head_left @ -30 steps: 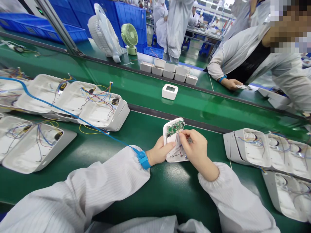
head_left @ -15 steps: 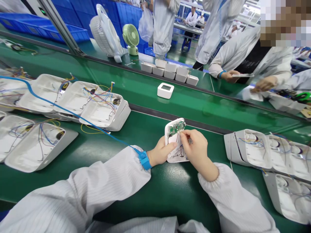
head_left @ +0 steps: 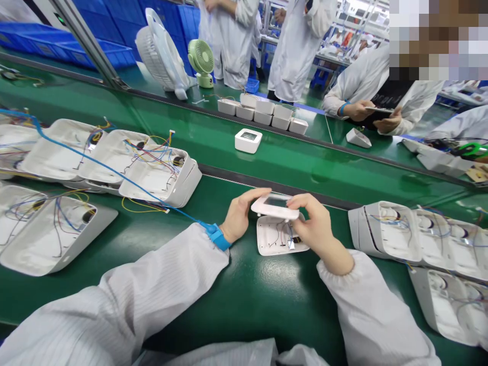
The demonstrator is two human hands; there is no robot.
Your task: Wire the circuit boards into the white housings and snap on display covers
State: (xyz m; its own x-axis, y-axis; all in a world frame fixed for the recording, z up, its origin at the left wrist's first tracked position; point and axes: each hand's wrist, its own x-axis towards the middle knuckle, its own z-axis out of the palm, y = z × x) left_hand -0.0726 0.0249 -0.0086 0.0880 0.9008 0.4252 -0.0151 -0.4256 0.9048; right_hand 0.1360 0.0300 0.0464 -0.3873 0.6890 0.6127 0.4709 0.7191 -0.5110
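Note:
A white front cover (head_left: 276, 205) with a dark screen is tilted above an open white housing (head_left: 269, 238), its screen side up. Wires and a small connector show inside the housing, which lies on the green bench. My left hand (head_left: 239, 216) is closed on the cover's left and far edge, the blue wrist strap behind it. Fingers and thumb of my right hand (head_left: 314, 221) grip the cover's right end.
White shells with wires (head_left: 156, 173) stand in rows at left; more shells (head_left: 400, 234) are at right. A finished-looking white unit (head_left: 248, 141) sits on the green belt (head_left: 305, 162). Beyond are small white boxes (head_left: 262, 112), two fans (head_left: 201, 61) and people in white coats.
The cover has turned from circuit side showing to screen side up, over the housing. My left hand shifted to its far edge, my right hand to its right end. The white unit on the belt moved left.

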